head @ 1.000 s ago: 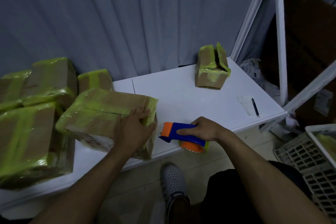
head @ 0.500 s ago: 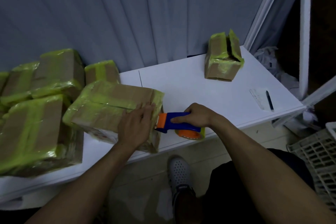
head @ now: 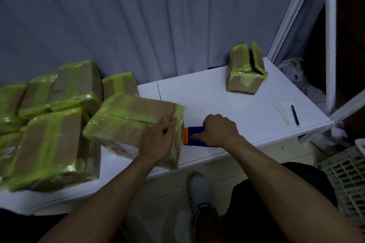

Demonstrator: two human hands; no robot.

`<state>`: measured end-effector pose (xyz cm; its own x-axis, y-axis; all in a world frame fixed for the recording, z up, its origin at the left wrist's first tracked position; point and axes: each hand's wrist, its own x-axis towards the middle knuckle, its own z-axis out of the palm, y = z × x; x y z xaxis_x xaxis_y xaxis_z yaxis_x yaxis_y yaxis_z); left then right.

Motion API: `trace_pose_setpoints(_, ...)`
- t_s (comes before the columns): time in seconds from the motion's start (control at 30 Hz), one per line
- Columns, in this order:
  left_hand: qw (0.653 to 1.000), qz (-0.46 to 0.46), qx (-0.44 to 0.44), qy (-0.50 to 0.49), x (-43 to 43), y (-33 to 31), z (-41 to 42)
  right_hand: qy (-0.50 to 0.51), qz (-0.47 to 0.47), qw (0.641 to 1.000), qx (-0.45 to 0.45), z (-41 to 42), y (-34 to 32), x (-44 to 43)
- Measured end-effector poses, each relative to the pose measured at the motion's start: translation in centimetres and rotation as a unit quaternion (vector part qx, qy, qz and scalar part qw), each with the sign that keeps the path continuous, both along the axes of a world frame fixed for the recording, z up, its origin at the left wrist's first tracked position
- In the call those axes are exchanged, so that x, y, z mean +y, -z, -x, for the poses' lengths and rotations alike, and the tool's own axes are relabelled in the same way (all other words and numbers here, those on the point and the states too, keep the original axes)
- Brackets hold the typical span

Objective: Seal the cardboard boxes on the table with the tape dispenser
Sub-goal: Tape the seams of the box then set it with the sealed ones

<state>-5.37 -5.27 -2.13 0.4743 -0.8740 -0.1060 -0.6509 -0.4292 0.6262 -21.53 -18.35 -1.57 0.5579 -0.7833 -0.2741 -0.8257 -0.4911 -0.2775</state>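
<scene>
Box in work: brown cardboard box wrapped in yellow-green tape (head: 130, 122), lying at the front edge of the white table (head: 217, 100), tilted slightly.
Left hand (head: 158, 139): flat on the box's right end, fingers straight, pressing down, gripping nothing.
Right hand (head: 219, 130): fingers curled round the handle of the blue tape dispenser with orange front (head: 190, 136).
Dispenser position: just right of the box, orange end against the box's right end face, low over the table.
Other boxes: cluster of taped cardboard boxes (head: 49, 124) on the left; small taped box with a flap standing up (head: 245, 71) at the far right, well apart.
Table extras: paper slip (head: 281, 112) with a dark pen (head: 294, 114) on it, near the right edge.
Floor: white perforated shoe (head: 199, 185); pale plastic crate (head: 347, 173) at the right.
</scene>
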Motion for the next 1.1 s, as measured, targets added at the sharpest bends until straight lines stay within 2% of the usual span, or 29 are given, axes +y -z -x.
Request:
trace_pose_setpoints(0.13, 0.994, -0.030, 0.014, 0.101, 1.2, -0.4, -1.6, 0.074, -0.024, 0.997, -0.009, 1.4, -0.9, -0.4)
trace_pose_setpoints(0.2, 0.996, 0.027, 0.058, 0.065, 2.0, -1.5, -3.1, 0.124, -0.019, 0.991, -0.040, 2.3, -1.2, -0.2)
trace_pose_setpoints(0.23, 0.996, 0.066, 0.044, 0.044, 1.3, -2.0, -4.5, 0.149, -0.012, 0.987, -0.060, 2.7, -1.4, 0.1)
trace_pose_setpoints(0.27, 0.996, 0.067, 0.015, 0.064, 1.3, -2.7, -6.0, 0.171, -0.004, 0.982, -0.080, 2.8, -1.7, 0.5)
trace_pose_setpoints(0.3, 0.988, 0.022, 0.034, 0.151, 1.2, -4.0, -7.6, 0.187, 0.003, 0.978, -0.095, 2.8, -2.0, 0.9)
trace_pose_setpoints(0.33, 0.959, -0.040, 0.066, 0.273, 0.7, -4.4, -9.2, 0.198, 0.012, 0.974, -0.108, 2.7, -2.3, 1.2)
trace_pose_setpoints(0.37, 0.937, -0.082, 0.057, 0.336, 0.8, -4.1, -10.8, 0.208, 0.023, 0.971, -0.118, 2.5, -2.8, 1.4)
trace_pose_setpoints(0.4, 0.954, -0.083, -0.003, 0.288, 2.1, -3.7, -11.5, 0.214, 0.036, 0.968, -0.126, 2.3, -3.2, 1.7)
trace_pose_setpoints(0.43, 0.973, -0.047, -0.109, 0.198, 4.0, -2.9, -12.7, 0.217, 0.052, 0.965, -0.137, 2.0, -3.7, 1.9)
trace_pose_setpoints(0.47, 0.976, -0.051, -0.178, 0.117, 5.5, -2.6, -13.6, 0.216, 0.063, 0.962, -0.153, 1.7, -4.3, 2.2)
trace_pose_setpoints(0.53, 0.968, -0.111, -0.192, 0.117, 8.2, -2.3, -14.7, 0.202, 0.072, 0.958, -0.190, 0.6, -5.5, 3.0)
trace_pose_setpoints(0.63, 0.950, -0.187, -0.201, 0.151, 7.0, -2.2, -15.4, 0.165, 0.081, 0.960, -0.209, -1.9, -7.7, 4.4)
trace_pose_setpoints(0.73, 0.936, -0.190, -0.250, 0.160, 5.8, -0.4, -14.0, 0.135, 0.083, 0.963, -0.216, -4.2, -9.3, 5.7)
trace_pose_setpoints(0.9, 0.965, -0.178, -0.163, 0.106, 3.4, -3.0, -5.8, 0.118, 0.083, 0.966, -0.216, -5.6, -9.6, 7.2)
trace_pose_setpoints(0.97, 0.987, -0.093, -0.038, 0.123, 3.1, -5.3, -4.0, 0.126, 0.079, 0.964, -0.219, -5.2, -9.2, 7.2)
trace_pose_setpoints(1.0, 0.988, -0.033, 0.023, 0.151, 3.0, -5.9, -4.1, 0.132, 0.078, 0.963, -0.221, -4.8, -8.9, 7.2)
trace_pose_setpoints(1.03, 0.981, 0.000, 0.045, 0.188, 2.8, -6.3, -4.6, 0.136, 0.075, 0.962, -0.223, -4.5, -8.6, 7.2)
trace_pose_setpoints(1.1, 0.957, -0.028, -0.028, 0.287, 2.3, -6.7, -6.8, 0.143, 0.065, 0.963, -0.217, -3.9, -8.2, 7.0)
